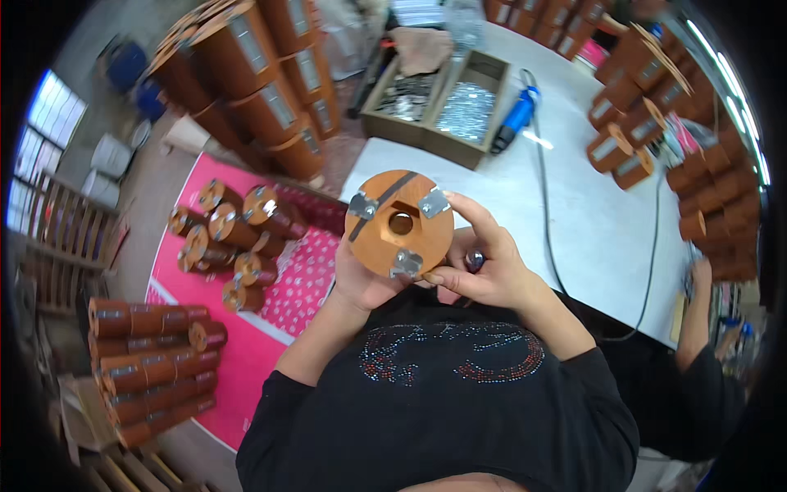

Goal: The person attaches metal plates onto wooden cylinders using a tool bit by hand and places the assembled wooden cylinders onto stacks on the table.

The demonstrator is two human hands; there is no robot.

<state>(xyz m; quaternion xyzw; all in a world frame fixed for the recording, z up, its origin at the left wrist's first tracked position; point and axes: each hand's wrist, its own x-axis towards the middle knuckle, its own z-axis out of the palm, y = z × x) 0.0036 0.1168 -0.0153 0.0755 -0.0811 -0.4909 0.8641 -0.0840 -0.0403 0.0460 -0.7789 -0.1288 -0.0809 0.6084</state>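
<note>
Orange-brown wood filled the space between the two hands: in the head view we saw a wooden cylinder (436,238) held in front of the black shirt, its round end turned up toward us. Its long axis ran roughly along our line of sight, so that end showed as an almost full disc and we could not judge the length behind it.

The left hand (359,277) gripped it from the lower left, most of its fingers hidden beneath. The right hand (498,266) closed on the right side, forefinger by the upper-right metal plate (434,202) and thumb near the lower metal plate (406,263). Of the two, the right hand lay nearer to both of these; the upper-left metal plate (362,207) sat just above the left hand. A rounded shiny thing (474,261) showed within the right hand, apart from the disc; we could not tell what it was.

Beyond the cylinder, on the white tabletop (590,189), a divided tray (455,150) held small metal parts (467,111), with a blue power tool (518,119) just to its right. Off to the left, well apart from the right hand, more cylinders (234,225) clustered on pink cloth (209,348).
</note>
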